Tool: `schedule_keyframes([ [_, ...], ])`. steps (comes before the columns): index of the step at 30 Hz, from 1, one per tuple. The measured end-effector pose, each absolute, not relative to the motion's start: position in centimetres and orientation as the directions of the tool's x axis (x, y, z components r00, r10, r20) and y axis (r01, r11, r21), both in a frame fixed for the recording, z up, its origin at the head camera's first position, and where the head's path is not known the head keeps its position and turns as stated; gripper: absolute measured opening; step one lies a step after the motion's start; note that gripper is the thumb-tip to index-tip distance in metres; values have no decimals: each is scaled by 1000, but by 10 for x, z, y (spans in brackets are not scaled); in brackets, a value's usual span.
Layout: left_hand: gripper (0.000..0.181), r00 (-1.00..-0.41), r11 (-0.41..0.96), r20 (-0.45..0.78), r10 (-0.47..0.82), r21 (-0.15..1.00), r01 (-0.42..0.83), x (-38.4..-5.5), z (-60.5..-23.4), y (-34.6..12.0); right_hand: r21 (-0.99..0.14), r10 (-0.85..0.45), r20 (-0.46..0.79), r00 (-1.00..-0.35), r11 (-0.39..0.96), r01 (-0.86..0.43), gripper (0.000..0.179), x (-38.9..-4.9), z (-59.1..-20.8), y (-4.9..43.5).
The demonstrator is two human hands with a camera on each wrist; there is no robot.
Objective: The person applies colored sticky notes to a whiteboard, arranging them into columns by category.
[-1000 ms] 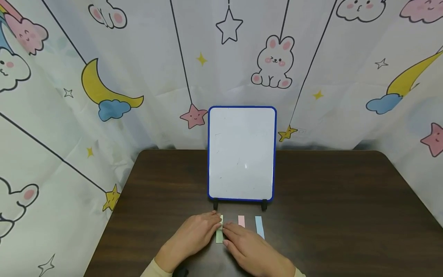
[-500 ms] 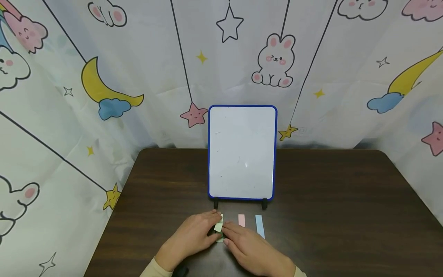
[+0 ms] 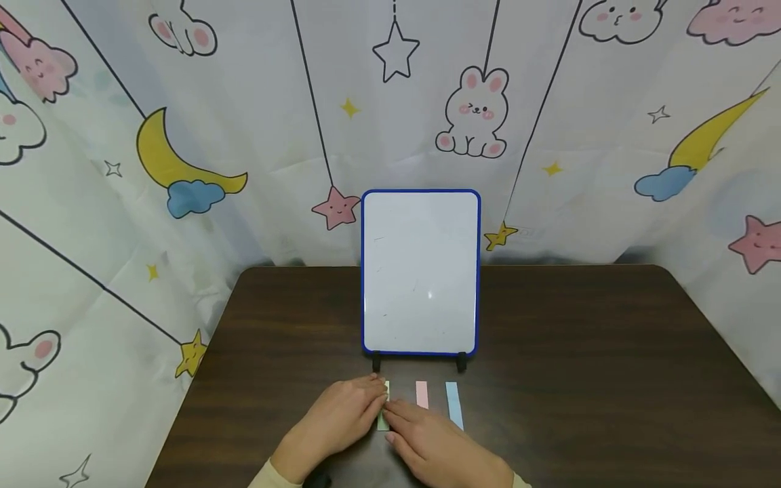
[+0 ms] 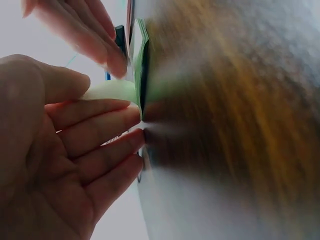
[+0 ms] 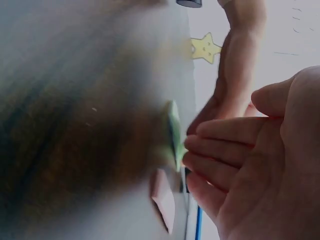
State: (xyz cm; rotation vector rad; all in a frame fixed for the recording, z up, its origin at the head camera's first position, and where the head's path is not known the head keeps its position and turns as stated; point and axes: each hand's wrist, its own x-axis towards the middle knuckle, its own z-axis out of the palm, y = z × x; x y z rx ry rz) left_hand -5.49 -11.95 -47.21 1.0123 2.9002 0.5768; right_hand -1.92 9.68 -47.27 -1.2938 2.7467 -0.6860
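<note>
The green sticky-note pad [image 3: 383, 421] lies on the dark wooden table [image 3: 579, 352] in front of the whiteboard [image 3: 421, 271], hemmed in by the person's two hands, which cover much of it in the head view. The left hand [image 3: 342, 417] comes in from its own side with its fingers nearly straight and side by side, their tips down at the pad; the left wrist view shows a pale green sheet [image 4: 111, 90] curving up from the pad and caught between thumb and forefinger. The right hand [image 3: 436, 440] is flat and extended, thumb apart, with its fingertips just beside the pad and no hold on anything; whether they touch the pad is hard to tell. To the right of the green pad lie a pink pad [image 3: 422, 394], whose near end is hidden under the right hand, and a blue pad [image 3: 454, 404], standing a little aslant just beyond that hand. The blue-framed whiteboard rises upright behind all three on black feet [image 3: 462, 361], closing off the way straight ahead. A dark object [image 3: 317, 480], mostly cut off, sits near the left wrist. Behind the table hangs a white curtain [image 3: 268, 88] printed with moons, stars and rabbits.
</note>
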Motion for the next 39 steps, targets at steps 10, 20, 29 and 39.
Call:
schedule_keyframes([
  [10, 20, -785, 754, 169, 595, 221, 619, -53, -477, -111, -319, -735, 182, -653, 585, -746, 48, -19, -481, 93],
  [20, 19, -776, 754, 177, 606, 184, 630, -51, -475, -110, -282, -736, 147, -661, 610, -741, 49, -19, -482, 89],
  [29, 18, -780, 766, 195, 595, 160, 623, -49, -472, -107, -239, -733, 167, -659, 618, -749, 46, -19, -485, 87],
  [39, 18, -785, 747, 203, 586, 239, 620, -50, -474, -111, -251, -729, 149, -669, 626, -738, 47, -18, -486, 88],
])
